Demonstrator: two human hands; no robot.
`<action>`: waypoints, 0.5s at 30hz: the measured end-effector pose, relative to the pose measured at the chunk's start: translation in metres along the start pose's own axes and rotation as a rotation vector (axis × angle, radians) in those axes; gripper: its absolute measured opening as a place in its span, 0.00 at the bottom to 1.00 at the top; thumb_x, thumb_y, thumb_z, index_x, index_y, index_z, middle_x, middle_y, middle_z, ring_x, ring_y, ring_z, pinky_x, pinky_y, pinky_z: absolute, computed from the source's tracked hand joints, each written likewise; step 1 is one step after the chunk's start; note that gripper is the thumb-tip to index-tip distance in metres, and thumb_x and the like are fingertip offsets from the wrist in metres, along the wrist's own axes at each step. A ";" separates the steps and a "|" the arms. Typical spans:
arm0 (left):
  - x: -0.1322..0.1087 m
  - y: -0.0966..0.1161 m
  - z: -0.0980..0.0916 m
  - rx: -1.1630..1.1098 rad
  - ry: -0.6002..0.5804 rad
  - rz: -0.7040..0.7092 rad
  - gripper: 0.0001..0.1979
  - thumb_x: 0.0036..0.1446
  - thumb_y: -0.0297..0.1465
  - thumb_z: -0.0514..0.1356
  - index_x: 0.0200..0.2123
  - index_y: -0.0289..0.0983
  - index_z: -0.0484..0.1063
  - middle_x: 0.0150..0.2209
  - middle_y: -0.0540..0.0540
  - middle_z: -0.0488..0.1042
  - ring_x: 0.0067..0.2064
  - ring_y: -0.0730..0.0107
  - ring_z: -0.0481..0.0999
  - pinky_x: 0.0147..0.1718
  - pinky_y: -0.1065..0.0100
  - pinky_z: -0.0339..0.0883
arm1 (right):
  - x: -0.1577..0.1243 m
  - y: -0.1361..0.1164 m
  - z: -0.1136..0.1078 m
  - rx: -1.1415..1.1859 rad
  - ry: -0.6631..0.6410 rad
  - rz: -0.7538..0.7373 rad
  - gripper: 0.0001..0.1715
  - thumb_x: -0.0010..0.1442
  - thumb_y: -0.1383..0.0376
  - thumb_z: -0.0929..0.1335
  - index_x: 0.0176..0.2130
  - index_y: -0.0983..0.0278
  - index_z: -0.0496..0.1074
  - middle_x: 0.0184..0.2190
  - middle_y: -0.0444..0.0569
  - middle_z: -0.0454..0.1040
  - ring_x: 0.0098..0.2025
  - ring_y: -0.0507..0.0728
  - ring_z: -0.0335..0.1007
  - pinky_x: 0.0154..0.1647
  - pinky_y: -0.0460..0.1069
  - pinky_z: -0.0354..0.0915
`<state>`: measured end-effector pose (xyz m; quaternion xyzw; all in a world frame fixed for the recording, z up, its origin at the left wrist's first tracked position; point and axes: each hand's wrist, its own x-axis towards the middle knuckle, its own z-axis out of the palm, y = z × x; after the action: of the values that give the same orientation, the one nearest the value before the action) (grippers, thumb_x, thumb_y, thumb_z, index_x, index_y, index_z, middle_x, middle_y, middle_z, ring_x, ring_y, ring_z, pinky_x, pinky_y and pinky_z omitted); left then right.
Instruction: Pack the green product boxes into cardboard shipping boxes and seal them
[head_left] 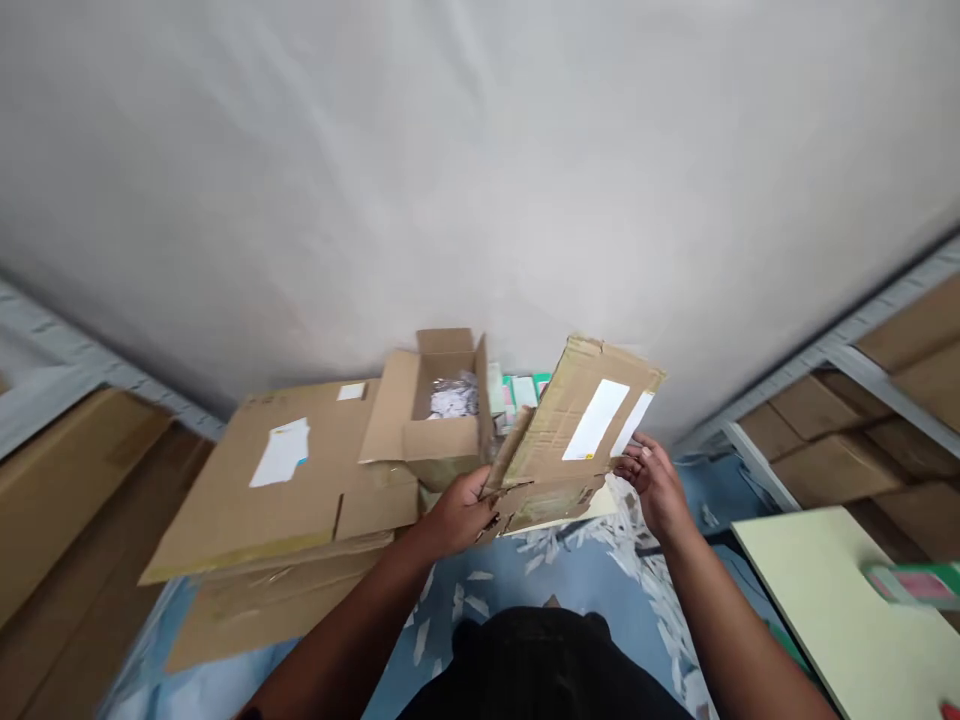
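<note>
A brown cardboard box (571, 432) with white labels on its raised flap sits tilted in front of me, low against a white wall. My left hand (459, 512) grips its near left corner, fingers wrapped round the cardboard edge. At the box's right side, my right hand (657, 484) holds the flap's lower edge with fingers curled. Behind it, green and white packets (519, 390) show between the boxes.
A smaller open carton (439, 420) with white scraps inside rests on flattened cardboard (277, 490) at left. White paper scraps (637, 560) litter the blue floor. Metal shelving with brown boxes (847, 430) stands right. A pale green board (840, 610) lies lower right.
</note>
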<state>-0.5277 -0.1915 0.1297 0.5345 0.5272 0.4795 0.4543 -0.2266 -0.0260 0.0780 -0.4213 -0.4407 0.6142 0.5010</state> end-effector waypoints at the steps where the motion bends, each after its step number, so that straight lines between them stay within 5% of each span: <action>1: 0.012 -0.005 0.021 0.066 -0.049 0.016 0.16 0.61 0.38 0.62 0.49 0.37 0.78 0.42 0.44 0.83 0.44 0.60 0.79 0.48 0.62 0.72 | -0.001 -0.002 -0.024 0.013 0.055 0.002 0.28 0.57 0.47 0.75 0.52 0.56 0.72 0.40 0.46 0.79 0.36 0.54 0.76 0.39 0.50 0.72; 5: 0.049 -0.013 0.108 0.395 -0.217 0.074 0.16 0.67 0.38 0.55 0.52 0.39 0.77 0.47 0.44 0.82 0.47 0.58 0.79 0.47 0.63 0.72 | -0.007 -0.004 -0.126 -0.017 0.236 0.043 0.31 0.58 0.42 0.71 0.52 0.57 0.72 0.45 0.50 0.80 0.44 0.59 0.78 0.42 0.52 0.73; 9: 0.085 -0.015 0.202 0.674 -0.338 0.227 0.21 0.70 0.34 0.51 0.61 0.43 0.72 0.58 0.44 0.78 0.58 0.58 0.76 0.59 0.58 0.69 | -0.010 -0.022 -0.235 -0.055 0.428 0.095 0.39 0.60 0.35 0.63 0.56 0.57 0.71 0.54 0.54 0.78 0.52 0.64 0.78 0.43 0.55 0.75; 15: 0.144 -0.024 0.336 0.782 -0.524 0.485 0.24 0.67 0.25 0.50 0.63 0.42 0.70 0.61 0.43 0.76 0.62 0.61 0.74 0.63 0.56 0.67 | -0.030 -0.079 -0.383 0.015 0.459 0.161 0.41 0.60 0.34 0.60 0.50 0.62 0.76 0.45 0.56 0.83 0.49 0.68 0.80 0.46 0.58 0.75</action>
<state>-0.2003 -0.0398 0.0678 0.8725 0.3968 0.1889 0.2136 0.1639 -0.0009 0.0583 -0.5799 -0.2756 0.5435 0.5406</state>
